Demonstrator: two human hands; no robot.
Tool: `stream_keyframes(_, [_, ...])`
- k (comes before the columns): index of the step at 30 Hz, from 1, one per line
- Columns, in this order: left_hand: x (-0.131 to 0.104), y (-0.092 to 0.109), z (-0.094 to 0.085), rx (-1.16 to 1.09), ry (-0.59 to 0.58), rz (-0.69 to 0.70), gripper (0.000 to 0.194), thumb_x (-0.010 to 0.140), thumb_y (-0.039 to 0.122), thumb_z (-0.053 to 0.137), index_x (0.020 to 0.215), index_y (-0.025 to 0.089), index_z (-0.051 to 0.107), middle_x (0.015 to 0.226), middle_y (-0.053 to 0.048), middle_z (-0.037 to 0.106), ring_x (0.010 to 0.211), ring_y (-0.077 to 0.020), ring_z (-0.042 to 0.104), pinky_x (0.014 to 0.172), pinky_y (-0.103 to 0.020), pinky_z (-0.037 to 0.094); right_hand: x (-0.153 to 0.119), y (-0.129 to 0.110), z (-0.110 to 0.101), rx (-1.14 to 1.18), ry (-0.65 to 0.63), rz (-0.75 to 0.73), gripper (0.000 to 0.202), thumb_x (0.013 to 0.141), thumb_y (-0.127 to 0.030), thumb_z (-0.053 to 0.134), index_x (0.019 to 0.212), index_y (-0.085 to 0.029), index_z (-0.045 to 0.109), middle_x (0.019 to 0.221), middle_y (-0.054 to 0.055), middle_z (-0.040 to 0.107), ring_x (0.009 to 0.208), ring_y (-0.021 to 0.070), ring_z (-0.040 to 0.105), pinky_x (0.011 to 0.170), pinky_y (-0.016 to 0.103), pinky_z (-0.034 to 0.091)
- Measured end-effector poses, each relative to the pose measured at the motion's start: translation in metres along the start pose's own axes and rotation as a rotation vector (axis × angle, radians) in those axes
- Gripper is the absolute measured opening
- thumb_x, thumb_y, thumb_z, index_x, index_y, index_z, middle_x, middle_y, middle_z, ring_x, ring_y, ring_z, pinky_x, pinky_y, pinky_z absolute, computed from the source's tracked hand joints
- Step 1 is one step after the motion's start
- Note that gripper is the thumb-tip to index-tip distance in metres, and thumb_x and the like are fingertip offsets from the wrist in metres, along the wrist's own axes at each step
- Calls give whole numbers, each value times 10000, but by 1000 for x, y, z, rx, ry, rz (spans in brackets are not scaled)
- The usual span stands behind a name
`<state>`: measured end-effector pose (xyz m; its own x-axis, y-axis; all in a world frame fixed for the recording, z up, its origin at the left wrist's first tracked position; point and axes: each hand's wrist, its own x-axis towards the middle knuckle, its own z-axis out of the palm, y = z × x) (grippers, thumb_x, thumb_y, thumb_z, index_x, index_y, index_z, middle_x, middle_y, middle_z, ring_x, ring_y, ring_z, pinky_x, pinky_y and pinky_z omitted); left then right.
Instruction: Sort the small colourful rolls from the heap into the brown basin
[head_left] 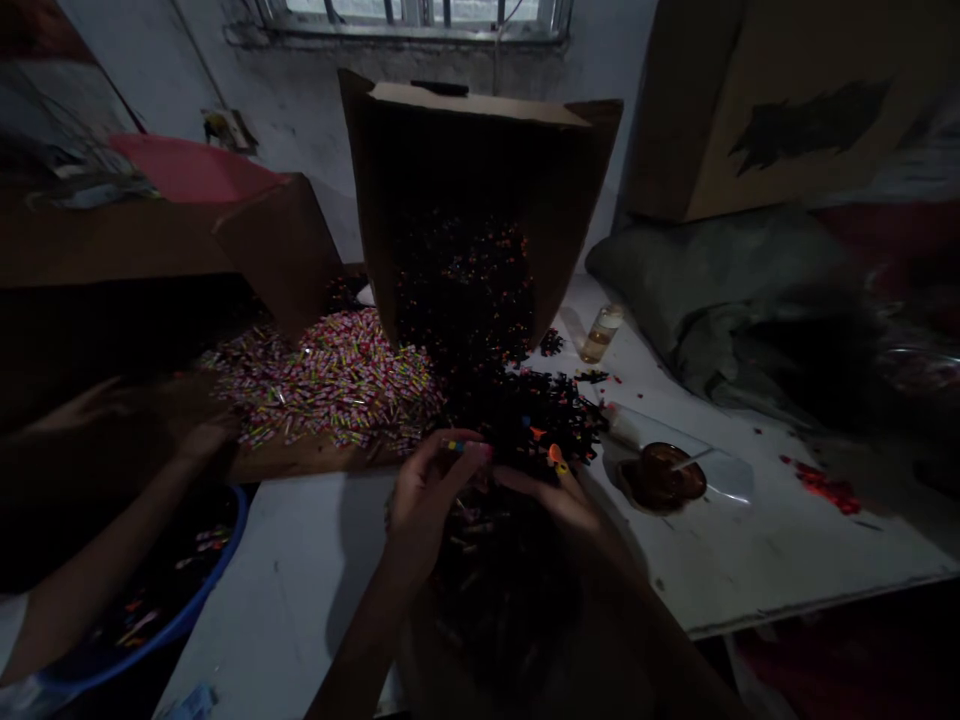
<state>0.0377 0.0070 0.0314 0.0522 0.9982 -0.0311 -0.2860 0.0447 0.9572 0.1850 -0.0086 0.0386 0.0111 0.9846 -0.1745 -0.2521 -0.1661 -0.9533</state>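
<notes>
My left hand [421, 500] is closed, its fingers and thumb pinching a small striped stick-like piece [465, 446] with blue and yellow bands. Close beside it, my right hand [566, 510] is curled, with a small orange-and-yellow plastic piece [556, 457] at its fingers. Below both hands is a dark mass of small pieces [502, 560], its container too dim to make out. Just beyond my fingers, a heap of small black pieces [555, 405] spills from a tipped cardboard box [574, 190].
Left lies a pile of pink-and-yellow small pieces [337, 375]. Another person's hands [206, 435] work there above a blue tub [238, 525]. Rightward on the white table [742, 570] are a small bottle [602, 335], a dish of brown liquid [667, 475] and red bits [829, 487].
</notes>
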Motion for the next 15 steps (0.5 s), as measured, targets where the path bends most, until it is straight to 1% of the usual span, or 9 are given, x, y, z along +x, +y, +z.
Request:
stream_keyframes(3, [1, -1, -2, 16, -29, 39, 192, 818, 366, 769, 879, 191, 717, 698, 23, 665, 639, -107, 610, 583, -177, 502, -3, -4, 1, -71, 9, -41, 265, 673, -390, 823, 878, -234, 763, 933, 26, 754, 955, 270, 657, 890, 378, 538])
stream_keyframes(5, [2, -1, -4, 76, -31, 67, 182, 818, 361, 766, 855, 191, 713, 691, 29, 653, 643, -103, 605, 592, -173, 492, -2, -2, -1, -94, -12, -59, 294, 688, -424, 801, 917, -244, 758, 961, 27, 757, 993, 280, 650, 917, 392, 533])
stream_keyframes(7, [3, 1, -6, 160, -47, 88, 175, 817, 353, 765, 854, 191, 712, 723, 28, 658, 667, -101, 603, 617, -173, 490, 1, 2, -5, -100, -39, -61, 331, 661, -468, 800, 908, -253, 752, 947, 22, 756, 991, 287, 651, 911, 399, 535])
stream_keyframes(9, [4, 4, -8, 215, -98, 96, 165, 815, 339, 765, 868, 192, 714, 769, 23, 666, 701, -104, 609, 642, -177, 493, 4, 4, -8, -106, -66, -45, 351, 622, -493, 811, 870, -252, 750, 911, 17, 753, 962, 290, 659, 890, 401, 539])
stream_keyframes(10, [4, 6, -10, 223, -131, 99, 160, 810, 331, 766, 871, 192, 714, 792, 21, 669, 717, -107, 615, 653, -181, 498, 4, 5, -8, -107, -71, -32, 354, 614, -489, 819, 865, -250, 752, 909, 15, 755, 956, 290, 664, 891, 401, 539])
stream_keyframes(12, [4, 10, -11, 216, -181, 100, 149, 798, 311, 773, 864, 192, 711, 816, 20, 667, 736, -111, 625, 670, -186, 509, 1, 3, -7, -95, -50, -12, 356, 642, -463, 823, 918, -246, 759, 964, 12, 764, 986, 286, 672, 925, 401, 532])
stream_keyframes(15, [5, 13, -13, 221, -213, 81, 137, 801, 299, 763, 866, 194, 705, 821, 22, 667, 732, -113, 640, 679, -193, 520, -9, -4, -1, -52, -10, -8, 368, 691, -430, 816, 1007, -254, 751, 1035, 1, 764, 1042, 276, 670, 971, 392, 517])
